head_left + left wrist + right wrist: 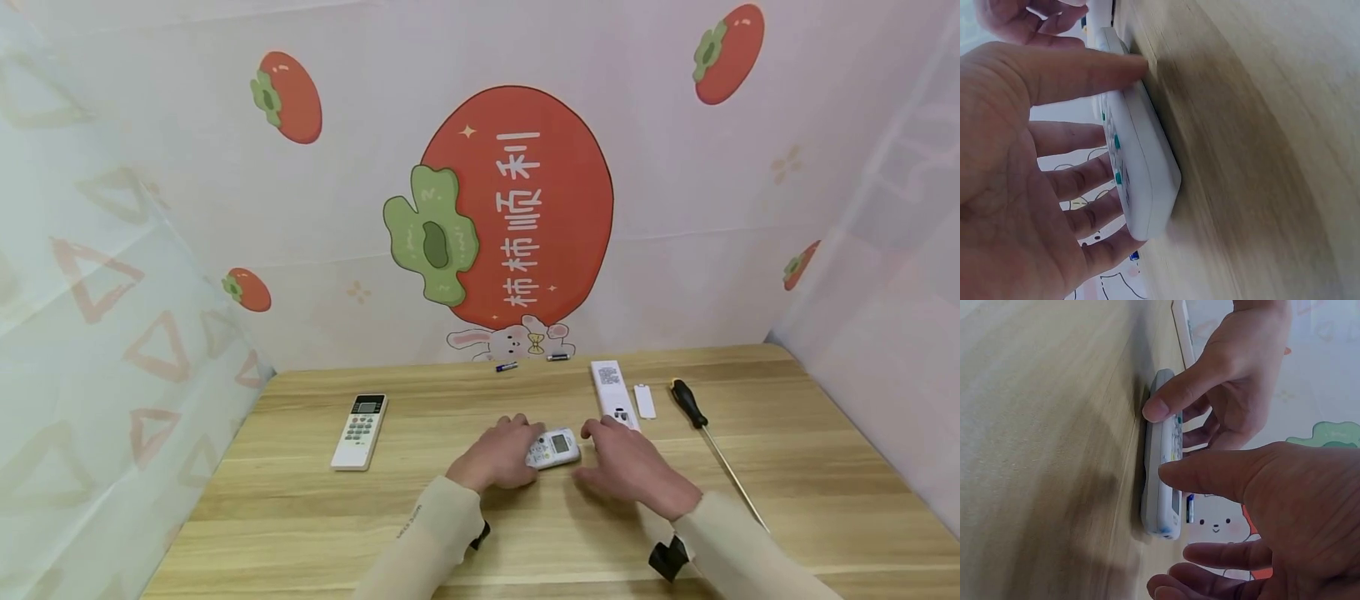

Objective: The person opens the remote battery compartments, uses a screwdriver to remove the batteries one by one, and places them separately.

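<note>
A white remote control (pixel 564 447) with a small grey screen lies flat on the table, buttons up. My left hand (pixel 501 454) holds it across its sides, thumb along the near edge and fingertips at the far edge, as the left wrist view shows. The palm covers part of its buttons in the head view. Just past the screen end is my right hand (pixel 633 468), fingers loosely bent and spread, nothing in its grasp. In the right wrist view the right thumb overlaps the side of the remote control (pixel 1155 503).
A second remote (pixel 609 385) lies face down beyond the right hand, with a white battery cover (pixel 644 402) beside it. Further right is a long screwdriver (pixel 687 403). Two batteries, one blue (pixel 507 366) and one dark (pixel 558 357), lie by the wall. Another remote (pixel 360 433) lies at left.
</note>
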{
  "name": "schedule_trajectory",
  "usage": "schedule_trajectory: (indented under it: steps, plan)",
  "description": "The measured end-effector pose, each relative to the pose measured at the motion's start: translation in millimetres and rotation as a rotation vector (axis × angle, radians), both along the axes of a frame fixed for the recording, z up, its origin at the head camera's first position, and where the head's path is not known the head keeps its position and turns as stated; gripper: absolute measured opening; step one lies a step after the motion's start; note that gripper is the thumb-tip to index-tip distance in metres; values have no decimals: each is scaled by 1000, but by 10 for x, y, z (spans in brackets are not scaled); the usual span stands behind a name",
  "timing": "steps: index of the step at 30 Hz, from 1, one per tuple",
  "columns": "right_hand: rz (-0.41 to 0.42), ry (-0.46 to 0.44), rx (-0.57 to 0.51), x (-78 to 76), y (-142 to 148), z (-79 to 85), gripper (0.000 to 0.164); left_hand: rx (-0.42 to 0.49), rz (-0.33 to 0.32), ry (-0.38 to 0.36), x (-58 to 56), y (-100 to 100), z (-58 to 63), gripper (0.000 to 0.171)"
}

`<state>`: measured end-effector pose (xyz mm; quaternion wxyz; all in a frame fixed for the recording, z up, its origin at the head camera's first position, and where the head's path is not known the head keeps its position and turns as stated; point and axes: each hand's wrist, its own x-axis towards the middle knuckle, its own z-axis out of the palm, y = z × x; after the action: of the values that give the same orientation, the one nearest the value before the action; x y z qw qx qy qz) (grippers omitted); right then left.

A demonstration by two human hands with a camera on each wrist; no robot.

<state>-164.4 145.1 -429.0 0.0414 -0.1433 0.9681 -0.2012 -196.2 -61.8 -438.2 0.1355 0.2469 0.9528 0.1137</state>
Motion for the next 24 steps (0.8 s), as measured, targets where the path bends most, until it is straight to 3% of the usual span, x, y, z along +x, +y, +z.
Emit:
schedule_trajectory:
  steps: [6, 13, 24]
  plan:
    - [48, 29, 14, -123, -99, -18, 57, 47, 29, -10, 23, -136, 48, 73]
    - [172, 42, 46, -255, -207, -61, 71, 129, 80, -28, 45, -373, 133, 72]
    - [230, -75, -25, -393, -266, -147, 56, 189, 146, -36, 33, -707, 189, 60]
